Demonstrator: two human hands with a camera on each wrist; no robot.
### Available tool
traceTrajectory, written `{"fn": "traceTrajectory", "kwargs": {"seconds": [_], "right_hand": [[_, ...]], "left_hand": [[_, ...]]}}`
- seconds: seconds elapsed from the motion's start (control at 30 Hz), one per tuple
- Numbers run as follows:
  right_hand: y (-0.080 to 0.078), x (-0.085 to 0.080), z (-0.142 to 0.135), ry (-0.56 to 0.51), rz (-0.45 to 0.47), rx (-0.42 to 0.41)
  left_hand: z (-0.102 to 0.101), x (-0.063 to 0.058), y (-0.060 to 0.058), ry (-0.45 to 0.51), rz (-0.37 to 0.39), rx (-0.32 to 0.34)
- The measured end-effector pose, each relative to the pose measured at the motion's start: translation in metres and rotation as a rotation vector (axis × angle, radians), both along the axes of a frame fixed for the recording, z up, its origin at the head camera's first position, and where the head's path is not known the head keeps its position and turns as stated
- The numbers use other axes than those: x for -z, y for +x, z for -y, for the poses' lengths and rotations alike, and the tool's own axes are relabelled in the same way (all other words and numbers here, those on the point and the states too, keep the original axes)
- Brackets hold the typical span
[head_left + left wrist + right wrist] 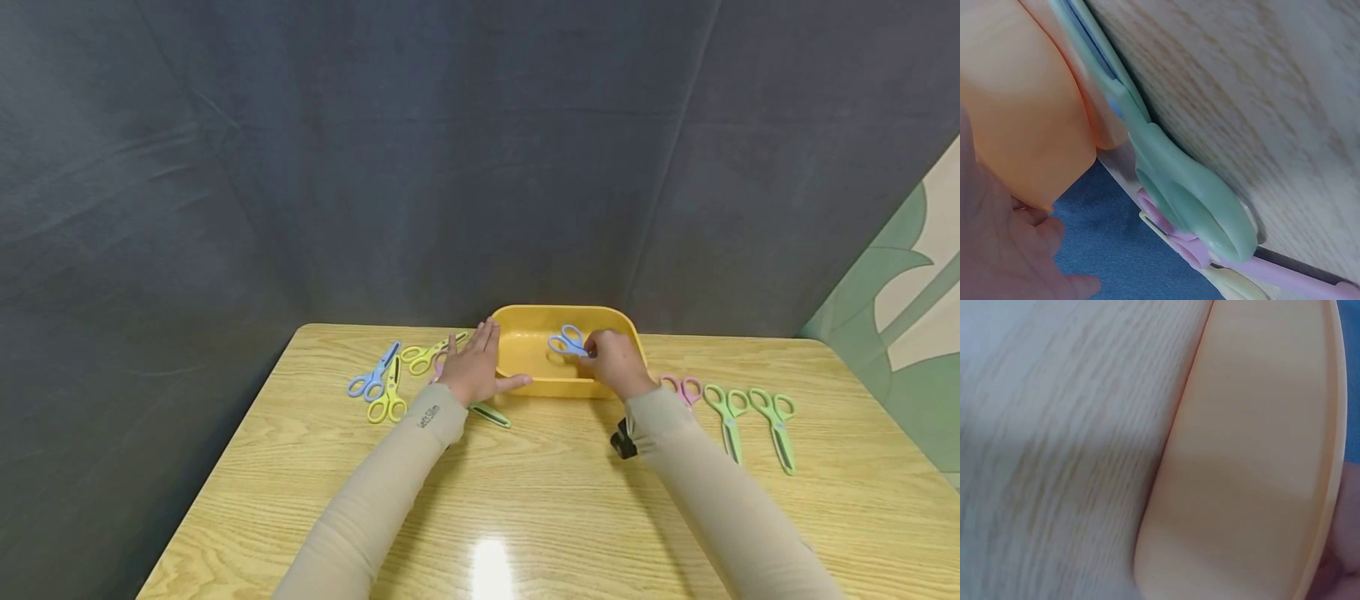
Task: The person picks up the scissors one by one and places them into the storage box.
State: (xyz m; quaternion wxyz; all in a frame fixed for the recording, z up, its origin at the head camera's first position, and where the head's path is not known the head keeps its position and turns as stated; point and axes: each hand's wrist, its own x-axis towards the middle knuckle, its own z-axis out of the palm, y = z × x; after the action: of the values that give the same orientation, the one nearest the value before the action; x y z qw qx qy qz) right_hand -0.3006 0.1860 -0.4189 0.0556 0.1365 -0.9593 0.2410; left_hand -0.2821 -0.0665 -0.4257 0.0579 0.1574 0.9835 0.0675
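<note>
A yellow plastic bin (558,388) stands at the back of the table. Over its inside, my right hand (618,364) pinches a pair of blue scissors (577,348) by the blade end, handle loops pointing left. My left hand (472,371) lies against the bin's left side with straight fingers, its thumb along the front rim. Below that hand are green scissors (1147,140), beside the bin wall in the left wrist view, with pink scissors (1188,247) next to them. The right wrist view shows mostly the bin's outer wall (1247,437), with part of the right hand behind the rim.
Left of the bin lie blue scissors (389,357) and two yellow pairs, one nearer (392,388) and one farther back (432,352). On the right are pink scissors (684,395) and two green pairs (729,421). A dark curtain (480,167) hangs behind the table.
</note>
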Motion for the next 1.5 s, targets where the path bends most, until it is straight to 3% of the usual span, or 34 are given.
{"fn": "traceTrajectory", "kwargs": {"seconds": [0.43, 0.67, 1.13, 1.5], "right_hand": [[-0.0016, 0.0041, -0.0022, -0.010, 0.159, 0.020], [-0.0026, 0.0049, -0.0013, 0.011, 0.215, 0.039], [-0.0045, 0.0019, -0.0009, 0.045, 0.280, 0.052], [-0.0076, 0.0008, -0.0004, 0.047, 0.306, 0.030]], "left_hand": [[0.0008, 0.0050, 0.0000, 0.007, -0.020, 0.000], [0.0006, 0.0006, 0.0040, 0.009, -0.009, 0.000], [0.0002, 0.0040, 0.0015, 0.016, -0.015, 0.010], [0.0005, -0.0032, 0.0036, 0.022, -0.008, 0.010]]}}
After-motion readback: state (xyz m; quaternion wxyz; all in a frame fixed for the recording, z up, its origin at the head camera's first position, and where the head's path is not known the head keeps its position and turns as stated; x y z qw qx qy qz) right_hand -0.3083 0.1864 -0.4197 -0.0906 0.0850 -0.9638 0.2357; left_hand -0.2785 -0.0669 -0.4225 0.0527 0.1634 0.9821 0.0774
